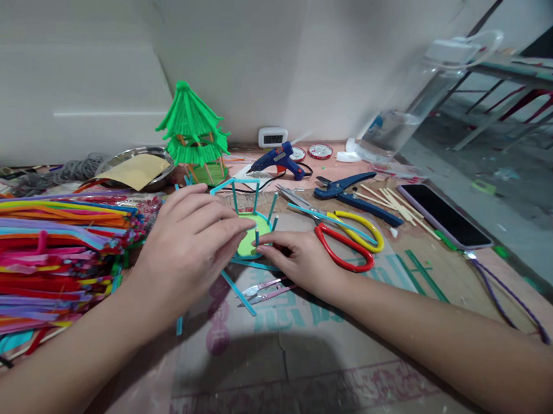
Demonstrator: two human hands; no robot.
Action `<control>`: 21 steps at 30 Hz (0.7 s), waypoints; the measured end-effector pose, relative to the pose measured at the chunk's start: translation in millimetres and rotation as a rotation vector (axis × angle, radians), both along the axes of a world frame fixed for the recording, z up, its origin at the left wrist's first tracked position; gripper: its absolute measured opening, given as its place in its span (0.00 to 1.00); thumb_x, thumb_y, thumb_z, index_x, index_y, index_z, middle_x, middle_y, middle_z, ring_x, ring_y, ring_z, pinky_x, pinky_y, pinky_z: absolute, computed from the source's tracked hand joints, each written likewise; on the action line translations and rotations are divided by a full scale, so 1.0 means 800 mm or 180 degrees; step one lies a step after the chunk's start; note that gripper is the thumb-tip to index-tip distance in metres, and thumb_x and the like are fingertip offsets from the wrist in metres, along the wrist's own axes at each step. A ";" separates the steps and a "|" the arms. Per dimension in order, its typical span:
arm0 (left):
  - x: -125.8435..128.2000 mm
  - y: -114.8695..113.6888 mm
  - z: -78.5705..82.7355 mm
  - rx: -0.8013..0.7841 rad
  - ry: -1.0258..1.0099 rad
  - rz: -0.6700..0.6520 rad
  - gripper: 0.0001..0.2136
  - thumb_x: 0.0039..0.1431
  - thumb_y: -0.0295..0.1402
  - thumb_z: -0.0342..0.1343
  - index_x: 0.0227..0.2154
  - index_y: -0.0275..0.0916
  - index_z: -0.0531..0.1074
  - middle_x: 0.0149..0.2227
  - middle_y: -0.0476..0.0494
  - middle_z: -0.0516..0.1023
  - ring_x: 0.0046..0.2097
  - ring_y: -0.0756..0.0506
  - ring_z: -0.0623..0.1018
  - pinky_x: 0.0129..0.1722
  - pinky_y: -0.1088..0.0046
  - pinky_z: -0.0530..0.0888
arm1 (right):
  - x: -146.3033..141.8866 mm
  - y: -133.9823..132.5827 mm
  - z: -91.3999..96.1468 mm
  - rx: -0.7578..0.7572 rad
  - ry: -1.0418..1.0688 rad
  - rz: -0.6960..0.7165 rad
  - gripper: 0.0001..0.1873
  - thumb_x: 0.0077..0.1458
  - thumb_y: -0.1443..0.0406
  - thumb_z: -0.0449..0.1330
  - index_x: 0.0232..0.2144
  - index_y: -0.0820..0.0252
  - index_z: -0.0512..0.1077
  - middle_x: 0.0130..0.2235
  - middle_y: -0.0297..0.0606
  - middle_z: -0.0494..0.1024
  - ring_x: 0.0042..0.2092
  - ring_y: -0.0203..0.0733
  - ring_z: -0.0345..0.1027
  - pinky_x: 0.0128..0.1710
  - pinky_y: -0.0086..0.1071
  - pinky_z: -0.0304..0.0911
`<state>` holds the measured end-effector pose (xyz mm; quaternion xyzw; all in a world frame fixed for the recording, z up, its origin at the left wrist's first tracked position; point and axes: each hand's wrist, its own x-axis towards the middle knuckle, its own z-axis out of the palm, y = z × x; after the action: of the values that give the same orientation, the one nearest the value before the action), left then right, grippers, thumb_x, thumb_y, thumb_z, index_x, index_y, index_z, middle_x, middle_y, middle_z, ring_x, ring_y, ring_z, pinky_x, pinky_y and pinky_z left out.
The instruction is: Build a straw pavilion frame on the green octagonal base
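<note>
A small model (pixel 247 245) has a yellow-green round base, a blue pipe-cleaner rim and several thin blue-green posts; a blue strip joins some post tops at the back. My left hand (pixel 197 240) curves over its left side, fingers closed together, fingertips by a front post; what they grip is hidden. From the right, my right hand (pixel 303 258) pinches the model's front edge at the foot of that short post. A loose blue pipe cleaner (pixel 238 292) sticks out toward me below the left hand. Small thread snips (pixel 258 290) lie partly under the right hand.
Bundled colourful pipe cleaners (pixel 40 246) fill the left. Behind stand a green pagoda model (pixel 192 131), a metal bowl (pixel 168 170) and a blue glue gun (pixel 278 160). Rightward lie scissors (pixel 347 252), blue cutters (pixel 345 187), wooden sticks (pixel 401 205), a phone (pixel 445 215) and a clear bottle (pixel 406 111).
</note>
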<state>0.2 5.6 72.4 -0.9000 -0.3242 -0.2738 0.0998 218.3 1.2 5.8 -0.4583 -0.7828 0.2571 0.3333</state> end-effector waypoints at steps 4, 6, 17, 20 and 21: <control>0.000 -0.001 0.000 -0.0014 0.0030 0.0032 0.08 0.69 0.31 0.52 0.46 0.49 0.74 0.42 0.49 0.82 0.47 0.44 0.79 0.63 0.50 0.67 | 0.000 0.000 -0.002 0.0002 -0.0003 -0.0018 0.08 0.63 0.63 0.61 0.40 0.55 0.81 0.39 0.35 0.86 0.36 0.38 0.78 0.36 0.28 0.67; 0.000 -0.001 0.000 0.0046 0.0066 0.0030 0.08 0.69 0.31 0.52 0.45 0.48 0.74 0.41 0.49 0.82 0.47 0.44 0.79 0.62 0.51 0.68 | 0.000 0.001 -0.003 0.0027 0.0004 -0.0008 0.09 0.63 0.63 0.61 0.40 0.55 0.81 0.39 0.35 0.86 0.37 0.39 0.78 0.36 0.28 0.68; -0.001 0.002 -0.001 0.0220 0.0127 -0.0035 0.06 0.67 0.29 0.54 0.41 0.44 0.75 0.40 0.47 0.81 0.46 0.44 0.79 0.62 0.53 0.68 | 0.000 0.002 -0.001 0.0067 -0.0069 0.0033 0.09 0.63 0.63 0.61 0.41 0.57 0.81 0.39 0.37 0.86 0.37 0.39 0.79 0.36 0.28 0.67; -0.001 -0.001 0.001 0.0216 0.0244 -0.0011 0.06 0.67 0.29 0.53 0.43 0.45 0.74 0.40 0.48 0.80 0.46 0.44 0.77 0.63 0.53 0.66 | 0.000 0.000 -0.001 0.0092 -0.0043 0.0027 0.09 0.63 0.63 0.61 0.41 0.57 0.81 0.39 0.37 0.86 0.37 0.40 0.79 0.37 0.29 0.67; 0.000 -0.003 0.002 0.0209 0.0303 0.0004 0.07 0.67 0.28 0.53 0.43 0.44 0.74 0.41 0.47 0.80 0.46 0.44 0.77 0.64 0.53 0.66 | 0.001 -0.001 -0.001 0.0089 -0.0041 0.0031 0.09 0.63 0.63 0.61 0.41 0.57 0.81 0.39 0.38 0.86 0.37 0.40 0.79 0.37 0.29 0.68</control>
<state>0.0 3.2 74.4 -0.9080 -0.3105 -0.2411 0.1448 218.9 0.8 5.3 -0.4514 -0.7907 0.2448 0.3334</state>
